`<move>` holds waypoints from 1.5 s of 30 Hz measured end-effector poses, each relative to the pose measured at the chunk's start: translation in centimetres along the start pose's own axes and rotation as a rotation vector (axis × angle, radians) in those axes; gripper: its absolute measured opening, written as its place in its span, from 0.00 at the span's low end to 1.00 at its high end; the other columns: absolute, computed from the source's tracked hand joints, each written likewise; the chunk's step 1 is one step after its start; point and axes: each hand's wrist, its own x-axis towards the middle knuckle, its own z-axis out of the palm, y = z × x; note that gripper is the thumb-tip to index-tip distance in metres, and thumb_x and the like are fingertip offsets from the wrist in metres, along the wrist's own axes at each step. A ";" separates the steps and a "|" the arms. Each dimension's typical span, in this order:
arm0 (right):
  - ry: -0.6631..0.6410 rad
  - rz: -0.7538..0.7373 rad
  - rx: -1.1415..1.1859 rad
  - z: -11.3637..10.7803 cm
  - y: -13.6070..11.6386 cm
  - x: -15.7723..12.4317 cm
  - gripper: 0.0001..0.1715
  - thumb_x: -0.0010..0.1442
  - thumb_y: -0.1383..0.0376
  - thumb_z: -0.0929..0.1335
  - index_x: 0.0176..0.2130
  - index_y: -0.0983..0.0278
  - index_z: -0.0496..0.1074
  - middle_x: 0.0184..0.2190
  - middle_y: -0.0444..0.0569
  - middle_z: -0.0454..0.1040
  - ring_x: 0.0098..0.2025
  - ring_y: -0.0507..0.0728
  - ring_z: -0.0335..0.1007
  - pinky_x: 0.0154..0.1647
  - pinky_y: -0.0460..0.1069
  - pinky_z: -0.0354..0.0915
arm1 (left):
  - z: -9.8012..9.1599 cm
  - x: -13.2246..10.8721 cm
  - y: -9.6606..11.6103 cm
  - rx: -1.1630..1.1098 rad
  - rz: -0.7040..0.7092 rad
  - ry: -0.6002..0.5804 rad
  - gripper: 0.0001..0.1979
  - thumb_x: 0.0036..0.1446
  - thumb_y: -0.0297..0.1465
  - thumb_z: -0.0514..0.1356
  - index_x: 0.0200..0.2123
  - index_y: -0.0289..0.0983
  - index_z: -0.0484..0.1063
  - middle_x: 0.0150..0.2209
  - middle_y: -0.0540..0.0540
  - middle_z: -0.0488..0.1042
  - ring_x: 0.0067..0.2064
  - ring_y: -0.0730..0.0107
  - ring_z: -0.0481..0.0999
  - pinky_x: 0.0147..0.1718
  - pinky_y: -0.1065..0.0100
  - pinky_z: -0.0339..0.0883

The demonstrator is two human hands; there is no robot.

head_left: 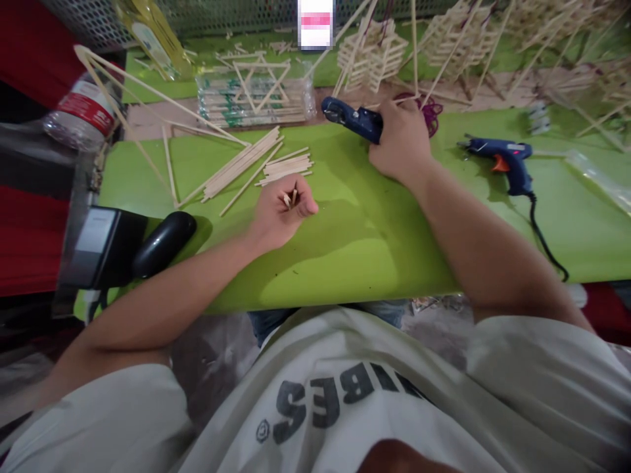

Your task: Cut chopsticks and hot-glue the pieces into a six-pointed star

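My left hand (283, 210) is closed around small wooden sticks, whose ends show between thumb and fingers. Just beyond it lie a bundle of short sticks (288, 165) and, further left, a bundle of longer sticks (241, 164). My right hand (401, 138) is wrapped round a dark blue tool (352, 119) that points to the left, near purple string (432, 117). A stick star (261, 82) rests on plastic-wrapped stick packs (211, 102). To the right, a blue glue gun (513, 157) with an orange trigger lies on the green table (335, 263).
Stick structures (372, 56) stand along the back. At the left are a large stick frame (148, 95), a yellow liquid bottle (155, 39), a red-labelled plastic container (86, 112), a black box (106, 246) and a black rounded object (165, 244). The glue gun's cord hangs toward the front edge.
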 end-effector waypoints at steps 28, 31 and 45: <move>-0.061 -0.284 -0.305 -1.4 1.6 7.0 0.22 0.64 0.80 0.78 0.36 0.57 0.69 0.38 0.45 0.81 0.43 0.55 0.61 0.54 0.55 0.54 | -0.1 -0.3 0.8 -0.384 -0.255 -0.007 0.11 0.65 0.40 0.75 0.44 0.42 0.83 0.34 0.49 0.69 0.32 0.67 0.64 0.30 0.65 0.61; -0.067 -0.299 -0.323 -1.9 2.0 6.9 0.21 0.62 0.80 0.78 0.39 0.57 0.71 0.41 0.46 0.84 0.42 0.55 0.61 0.52 0.55 0.53 | -0.2 -0.5 0.4 -0.341 -0.241 0.033 0.18 0.76 0.50 0.74 0.45 0.43 0.79 0.36 0.49 0.71 0.35 0.66 0.69 0.33 0.65 0.67; -0.132 -0.391 -0.036 -2.4 2.0 8.3 0.34 0.76 0.56 0.75 0.30 0.46 0.51 0.26 0.38 0.64 0.45 0.56 0.62 0.57 0.59 0.55 | 0.2 -0.4 0.4 -0.223 -0.142 0.005 0.32 0.75 0.64 0.76 0.46 0.41 0.79 0.38 0.46 0.85 0.39 0.64 0.87 0.47 0.59 0.87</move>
